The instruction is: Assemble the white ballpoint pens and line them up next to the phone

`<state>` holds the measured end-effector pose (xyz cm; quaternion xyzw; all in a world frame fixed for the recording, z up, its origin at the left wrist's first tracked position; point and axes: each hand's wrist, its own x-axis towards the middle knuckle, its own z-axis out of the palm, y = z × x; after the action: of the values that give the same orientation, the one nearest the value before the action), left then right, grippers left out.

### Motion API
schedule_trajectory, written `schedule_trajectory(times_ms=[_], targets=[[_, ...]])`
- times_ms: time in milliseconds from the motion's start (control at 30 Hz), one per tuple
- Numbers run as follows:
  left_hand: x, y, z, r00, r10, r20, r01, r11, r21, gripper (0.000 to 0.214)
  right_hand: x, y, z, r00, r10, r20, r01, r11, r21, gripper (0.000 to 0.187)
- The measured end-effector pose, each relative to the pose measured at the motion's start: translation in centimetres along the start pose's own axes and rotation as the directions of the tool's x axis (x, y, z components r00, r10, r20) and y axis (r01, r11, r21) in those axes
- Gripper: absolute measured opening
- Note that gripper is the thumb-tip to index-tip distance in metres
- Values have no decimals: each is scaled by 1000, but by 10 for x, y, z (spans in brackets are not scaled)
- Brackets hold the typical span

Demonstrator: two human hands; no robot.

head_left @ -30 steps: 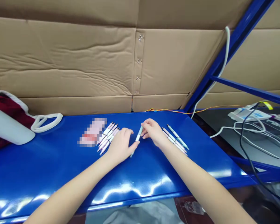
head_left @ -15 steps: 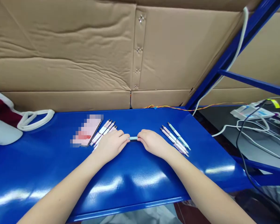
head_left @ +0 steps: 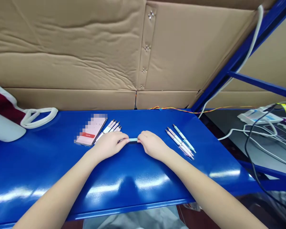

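Observation:
A pale blue-green pen lies crosswise between my two hands, low over the blue table. Its left end is pinched by the thumb and fingers of my left hand. The fingertips of my right hand close on its other end, so only the middle of the barrel shows. Beyond my left hand, several white and pink pens lie side by side, partly covered by that hand. To the right of my right hand rests another group of white and pink pens, with a green pen along its right side.
A phone with a lit screen lies left of the pens. White straps on dark red cloth and a white rounded object occupy the table's left. Cardboard backs the table. Cables tangle beyond the blue frame at right.
Both hands have shifted slightly left with the pen between them. My left thumb and index finger now show a small gap behind the pinch. The view has moved a little.

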<state>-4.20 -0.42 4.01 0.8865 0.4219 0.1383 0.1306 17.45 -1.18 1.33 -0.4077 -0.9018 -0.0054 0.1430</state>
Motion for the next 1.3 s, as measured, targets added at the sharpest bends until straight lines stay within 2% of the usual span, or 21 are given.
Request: schedule_trajectory(times_ms=[100, 200, 267, 333, 433, 567, 667, 800, 867, 1000, 1300], targets=[[-1, -1, -3, 1000, -14, 15, 15, 999, -52, 29, 2, -2, -2, 999, -4, -54, 6, 999, 38, 19], [-2, 0, -4, 999, -37, -30, 37, 999, -21, 29, 2, -1, -9, 991, 94, -93, -69, 967, 244, 9], [-4, 2, -3, 997, -36, -70, 39, 999, 39, 28, 2, 0, -14, 981, 187, -52, -149, 898, 413, 20], [-4, 5, -1, 996, -13, -88, 22, 995, 102, 27, 1, 2, -17, 970, 242, 28, -222, 832, 509, 19], [-4, 9, 2, 997, 27, -74, -15, 986, 166, 26, 0, 4, -17, 962, 266, 68, -261, 807, 530, 30], [-4, 13, 4, 996, 41, -80, -24, 979, 203, 26, -2, 6, -16, 958, 282, 44, -248, 745, 620, 10], [-3, 15, 5, 995, 61, -81, -43, 976, 211, 26, -3, 7, -18, 953, 290, 90, -271, 678, 683, 13], [-2, 15, 10, 991, 87, -100, -67, 979, 192, 26, -3, 9, -21, 933, 329, 149, -339, 657, 673, 28], [-2, 16, 12, 992, 77, -96, -59, 982, 179, 27, -3, 10, -21, 927, 344, 149, -347, 636, 690, 21], [-3, 20, 9, 997, 33, -76, -20, 985, 169, 28, -3, 8, -18, 919, 372, 130, -332, 556, 762, 10], [-5, 18, 8, 994, 16, -105, 8, 976, 218, 23, -4, 3, -17, 932, 343, 113, -254, 399, 881, 15]])
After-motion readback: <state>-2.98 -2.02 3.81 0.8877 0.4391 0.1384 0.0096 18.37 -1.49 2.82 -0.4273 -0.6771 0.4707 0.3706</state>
